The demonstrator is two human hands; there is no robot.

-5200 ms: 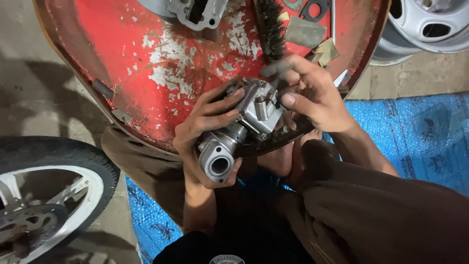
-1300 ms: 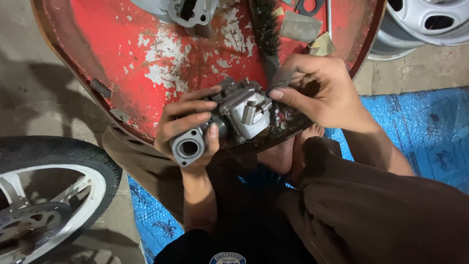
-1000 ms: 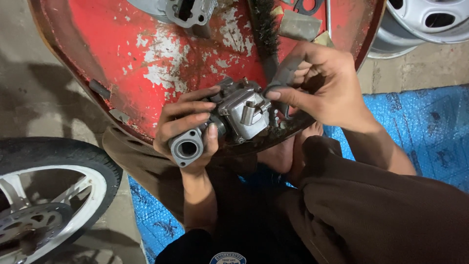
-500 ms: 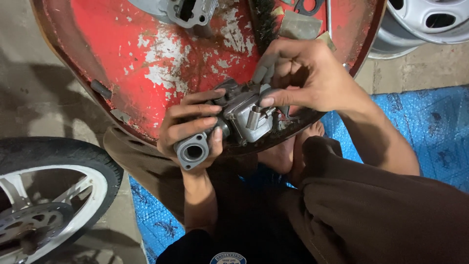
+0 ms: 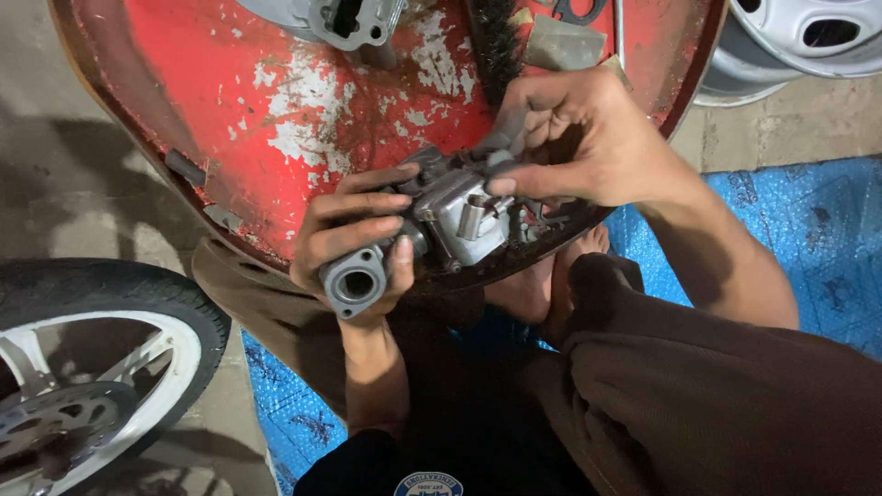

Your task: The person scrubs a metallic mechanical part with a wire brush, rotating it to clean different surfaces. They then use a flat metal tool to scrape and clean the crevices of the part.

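Note:
My left hand grips a grey metal carburetor by its round flanged intake end, which points toward me. My right hand is curled over the top right of the same carburetor, fingertips pinching a small part on its upper body. Both hands hold it just above the near rim of a large red, paint-chipped metal pan. What my right fingers pinch is mostly hidden.
In the pan lie another grey metal casting, a dark wire brush and a gasket. A motorcycle wheel with a white rim sits at lower left, silver wheel rims at upper right. Blue sheeting covers the floor under my legs.
My right hand has shifted up and over the carburetor's top, fingers now pinching there. My left hand turned the carburetor slightly and kept its grip.

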